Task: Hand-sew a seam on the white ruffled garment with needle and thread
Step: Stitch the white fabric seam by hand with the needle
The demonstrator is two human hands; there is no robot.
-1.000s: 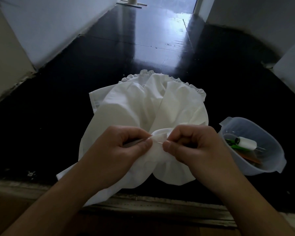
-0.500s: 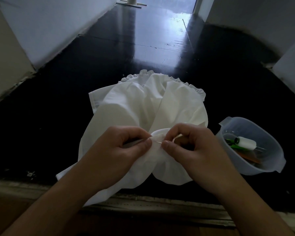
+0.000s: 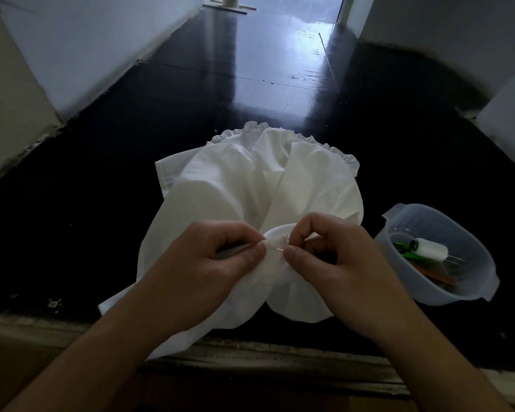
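We see the white ruffled cotton garment [image 3: 250, 188] spread on the glossy black floor [image 3: 101, 173], its frilled edge at the far side and its near part bunched up under the two hands. The left hand [image 3: 197, 275] has its fingers curled, thumb and forefinger pinching a small fold of the white cloth. The right hand [image 3: 336, 263] is curled too, its thumb and forefinger pinching the thin metal needle [image 3: 279, 249], of which a short length shows between the two thumbs, just touching the pinched fold. We cannot make out any thread running from the needle.

To the right of the garment, near but apart from it, stands a translucent round plastic tub [image 3: 399, 221] with small lugs on its rim. In it lies a spool of white thread [image 3: 430, 249] on its side, resting on a green object [image 3: 406, 254] and an orange one [image 3: 434, 273], neither of which we can identify. Pale walls [image 3: 87, 49] run along both sides of the floor into the distance.
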